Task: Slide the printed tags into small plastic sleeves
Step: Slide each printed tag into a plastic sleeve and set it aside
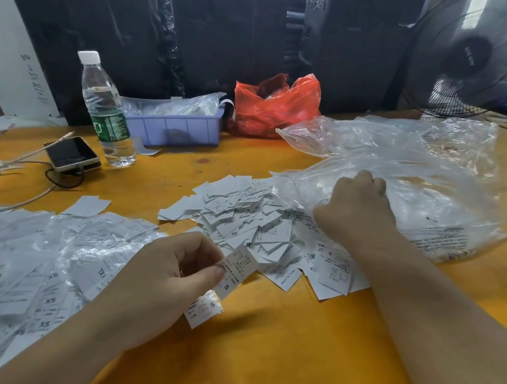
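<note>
The left hand [168, 273] pinched 1 printed tag [235, 271] above the yellow tabletop [291, 352]; the right hand [358, 203], fingers curled, gripped the pile of plastic sleeves [419, 184] beside the loose tags [243, 219]

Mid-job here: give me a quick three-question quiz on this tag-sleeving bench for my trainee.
1. True or false: the left hand pinches a white printed tag marked S.
2. Where is the right hand? A) on the clear plastic water bottle B) in the crumpled clear plastic bag C) on the black phone
3. Fill in: behind the loose pile of white tags stands a lilac plastic ____.

Key: 1 true; 2 B; 3 tray.
</note>
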